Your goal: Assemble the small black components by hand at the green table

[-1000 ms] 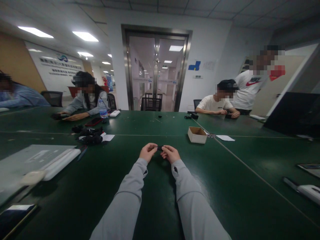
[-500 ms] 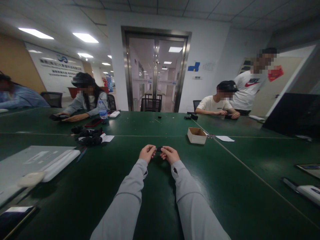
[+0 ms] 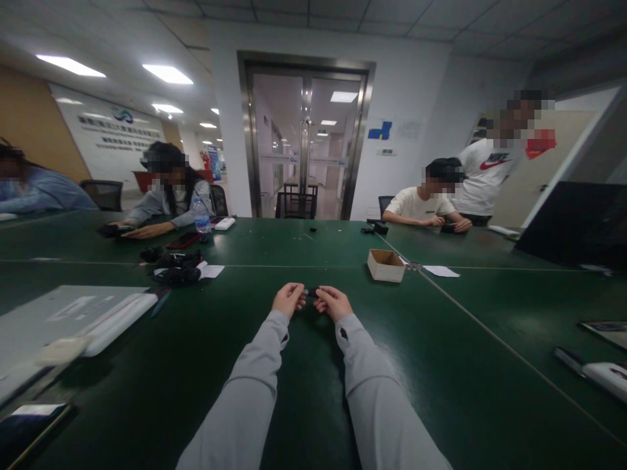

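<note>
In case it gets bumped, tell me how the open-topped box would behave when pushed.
The open-topped box is probably light: its walls look thin. Low with flat sides, it would likely slide on the smooth green table rather than roll. Its lidless rim may flex if squeezed.

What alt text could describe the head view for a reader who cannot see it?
A person's left hand and right hand, in light grey sleeves, together pinch a small dark object over a dark green table. Farther away to the right stands an open pale rectangular cardboard box.

Dark object (image 3: 312, 292) between both hands (image 3: 289, 299)
</note>
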The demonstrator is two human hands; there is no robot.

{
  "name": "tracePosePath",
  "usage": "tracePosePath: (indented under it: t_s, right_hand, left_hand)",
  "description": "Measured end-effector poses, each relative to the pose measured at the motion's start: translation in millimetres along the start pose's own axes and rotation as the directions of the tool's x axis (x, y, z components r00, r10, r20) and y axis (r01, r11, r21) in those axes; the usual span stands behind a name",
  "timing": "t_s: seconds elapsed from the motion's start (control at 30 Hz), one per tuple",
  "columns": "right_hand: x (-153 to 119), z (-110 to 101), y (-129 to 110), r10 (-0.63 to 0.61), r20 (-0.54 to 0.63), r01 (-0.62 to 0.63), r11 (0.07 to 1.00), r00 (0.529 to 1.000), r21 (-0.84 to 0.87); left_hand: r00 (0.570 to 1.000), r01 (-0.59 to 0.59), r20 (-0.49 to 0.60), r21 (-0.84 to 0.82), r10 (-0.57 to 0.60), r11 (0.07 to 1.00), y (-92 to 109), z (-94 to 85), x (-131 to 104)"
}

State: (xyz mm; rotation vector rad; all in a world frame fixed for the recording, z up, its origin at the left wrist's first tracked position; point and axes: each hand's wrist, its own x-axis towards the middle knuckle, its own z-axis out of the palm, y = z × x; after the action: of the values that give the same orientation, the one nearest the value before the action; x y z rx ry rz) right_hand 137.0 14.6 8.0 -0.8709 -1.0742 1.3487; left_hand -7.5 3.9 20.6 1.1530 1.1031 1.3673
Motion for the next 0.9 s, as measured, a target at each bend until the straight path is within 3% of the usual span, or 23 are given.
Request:
tracePosePath:
  t_s: [0.1,0.23,0.37,0.5,0.67,0.9]
  right_hand:
    - [-0.1,-0.3,0.3,-0.001,0.003,0.001,1.0,1.0,0.001]
    - [-0.5,0.2,-0.5,0.001,0.003,-0.001,1.0,1.0,-0.001]
    - [-0.5,1.0,-1.6,0.009,-0.001,-0.009,1.0,1.0,-0.012]
    - [-0.6,0.9,-1.5,0.009,0.011,-0.009,1.0,1.0,-0.013]
    - [1.1,-0.2,0.6,0.01,0.011,-0.01,1.0,1.0,-0.013]
    - [1.2,-0.8,0.9,0.0,0.028,0.0,1.0,1.0,-0.007]
  left_hand:
    - [0.997,-0.072,0.022,0.026,0.071,0.997,-0.9,-0.1,0.3]
    - [0.999,-0.031,0.01,-0.005,0.031,1.0,-1.6,-1.0,1.0]
    - [0.99,-0.131,0.049,0.019,0.13,0.991,-0.5,-1.9,0.4]
    - [0.997,-0.072,0.029,0.036,0.071,0.997,1.8,-1.9,-1.1]
    - [0.982,-0.18,0.063,0.047,0.177,0.982,3.5,-2.9,-2.0]
    - [0.997,0.002,0.082,-0.008,-0.002,1.0,-2.7,-1.5,1.7]
